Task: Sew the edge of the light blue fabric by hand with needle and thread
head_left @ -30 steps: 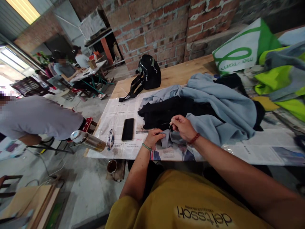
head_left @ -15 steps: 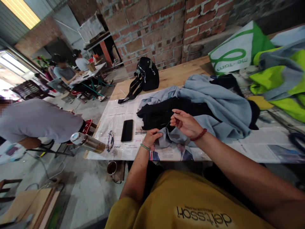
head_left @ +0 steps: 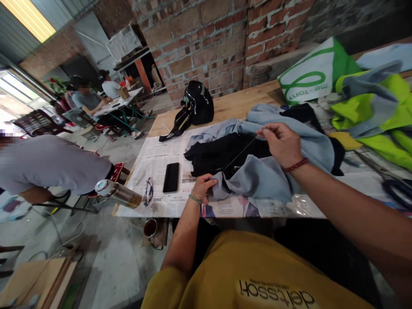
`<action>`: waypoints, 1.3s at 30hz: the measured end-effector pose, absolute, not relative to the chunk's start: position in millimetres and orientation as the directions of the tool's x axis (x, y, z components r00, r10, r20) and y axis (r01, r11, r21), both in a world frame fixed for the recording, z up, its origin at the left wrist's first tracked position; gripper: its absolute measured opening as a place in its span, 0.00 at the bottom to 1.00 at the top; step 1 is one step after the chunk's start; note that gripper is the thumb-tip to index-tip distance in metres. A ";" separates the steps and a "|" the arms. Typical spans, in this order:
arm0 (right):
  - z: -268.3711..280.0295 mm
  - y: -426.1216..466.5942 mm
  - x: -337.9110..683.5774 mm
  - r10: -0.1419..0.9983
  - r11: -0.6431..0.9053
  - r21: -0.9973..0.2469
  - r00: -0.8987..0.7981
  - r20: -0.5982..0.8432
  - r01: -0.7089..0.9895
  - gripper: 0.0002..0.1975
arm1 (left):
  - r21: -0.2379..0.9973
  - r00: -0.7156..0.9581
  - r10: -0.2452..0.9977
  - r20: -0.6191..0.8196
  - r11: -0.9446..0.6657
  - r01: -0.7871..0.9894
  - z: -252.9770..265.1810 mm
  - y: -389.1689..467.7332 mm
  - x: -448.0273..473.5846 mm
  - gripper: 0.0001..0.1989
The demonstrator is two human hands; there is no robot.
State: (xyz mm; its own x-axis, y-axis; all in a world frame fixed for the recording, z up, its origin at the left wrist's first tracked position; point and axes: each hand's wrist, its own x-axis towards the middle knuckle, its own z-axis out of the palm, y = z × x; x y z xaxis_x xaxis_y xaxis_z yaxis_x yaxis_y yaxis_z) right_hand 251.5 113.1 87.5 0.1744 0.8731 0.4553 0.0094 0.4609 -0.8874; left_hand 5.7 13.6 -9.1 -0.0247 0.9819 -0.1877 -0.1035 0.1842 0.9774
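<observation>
My left hand (head_left: 204, 187) pinches the near edge of a grey-blue cloth garment (head_left: 267, 174) at the front of the table. Up and to the right, my right hand (head_left: 280, 141) is closed in a pinch at the end of a thin thread (head_left: 240, 153). The thread runs taut and slanting down to the cloth beside my left fingers. Whether a needle sits in my right fingertips is too small to make out. Under the thread, black fabric (head_left: 215, 152) lies across the grey garment.
A phone (head_left: 171, 177), glasses (head_left: 148, 191) and a glass bottle (head_left: 119, 193) lie left on newspaper. A black bag (head_left: 198, 103) stands behind. At right are scissors (head_left: 383, 170), a green-white bag (head_left: 309, 81) and lime-grey cloth (head_left: 363, 111). A person (head_left: 58, 165) sits at left.
My right hand has moved right and up, away from the left hand, drawing the thread out long. My left hand keeps its pinch on the cloth in nearly the same place.
</observation>
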 end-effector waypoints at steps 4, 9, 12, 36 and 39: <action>97.9 114.6 269.6 0.801 0.522 -0.815 0.184 0.570 0.253 0.02 | 0.982 -0.032 0.984 -0.174 0.171 -0.083 -10.6 13.9 5.0 0.15; 100.3 108.5 270.5 0.860 0.465 -0.878 0.177 0.478 0.113 0.03 | 0.989 -0.094 0.988 -0.124 0.116 -0.088 -11.2 14.7 4.2 0.15; 93.8 103.3 259.8 0.925 0.359 -0.932 0.121 0.361 0.045 0.06 | 0.992 -0.180 0.982 -0.065 0.045 -0.116 -12.0 15.8 2.6 0.15; 27.0 89.4 177.3 0.580 0.715 -0.646 -0.742 0.335 0.268 0.15 | 0.991 -0.161 0.987 -0.019 -0.003 -0.136 -19.5 17.6 -4.8 0.11; 25.0 86.6 178.0 0.580 0.707 -0.659 -0.743 0.333 0.256 0.16 | 0.991 -0.140 0.990 -0.009 -0.010 -0.135 -17.9 16.6 -3.7 0.10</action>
State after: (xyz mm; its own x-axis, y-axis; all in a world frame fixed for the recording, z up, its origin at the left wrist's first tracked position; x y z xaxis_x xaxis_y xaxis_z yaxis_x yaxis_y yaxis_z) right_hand 178.0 86.6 25.0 -0.7430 0.5804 0.3333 0.2563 0.7068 -0.6594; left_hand -3.7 16.6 -17.9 -0.1396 0.9902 -0.0092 -0.1350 -0.0099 0.9908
